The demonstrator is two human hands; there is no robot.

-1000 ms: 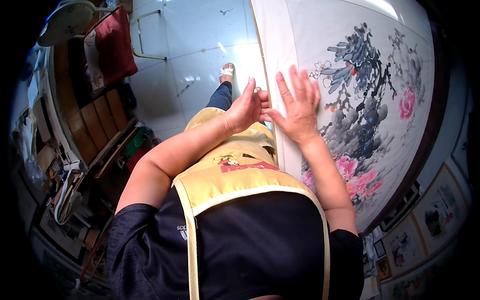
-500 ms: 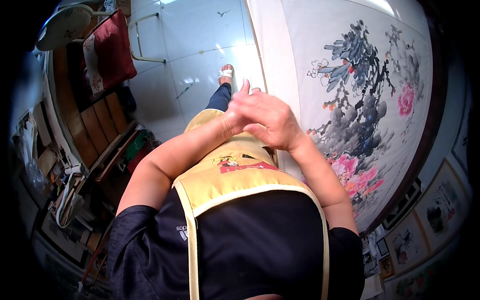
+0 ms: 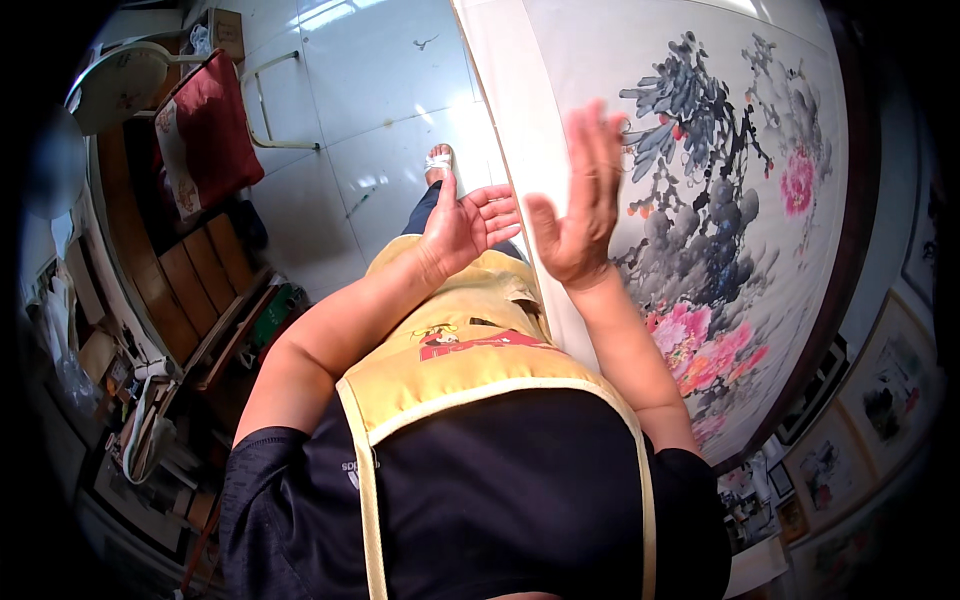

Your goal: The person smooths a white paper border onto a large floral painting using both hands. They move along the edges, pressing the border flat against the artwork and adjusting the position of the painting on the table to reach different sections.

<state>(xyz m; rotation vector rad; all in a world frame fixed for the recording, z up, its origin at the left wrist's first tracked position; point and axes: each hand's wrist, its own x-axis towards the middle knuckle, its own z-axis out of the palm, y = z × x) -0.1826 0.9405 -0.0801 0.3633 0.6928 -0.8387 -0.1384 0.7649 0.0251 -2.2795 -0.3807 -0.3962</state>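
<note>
My left hand (image 3: 464,228) is in front of my yellow apron (image 3: 450,335), palm up, with its fingers stretched out and nothing in it. To its right, my right hand (image 3: 585,195) is raised, fingers extended and slightly blurred at the tips. It too holds nothing. A gap separates the two hands. The right hand is over the near-left border of a large painting (image 3: 725,240) of grey rocks, dark leaves and pink peonies, spread on a white surface. From this view I cannot tell whether it touches the paper.
On the left stands a chair with a red cloth (image 3: 212,125) over it, beside a round pale stool (image 3: 118,85). Wooden boards (image 3: 185,275) and cluttered items line that side. Pale floor tiles (image 3: 385,80) lie ahead, around my foot. Framed pictures (image 3: 880,390) are at lower right.
My hands were together, the right one over the left. Now they are apart: the right has risen toward the painting, and the left has turned palm up. The view has shifted slightly.
</note>
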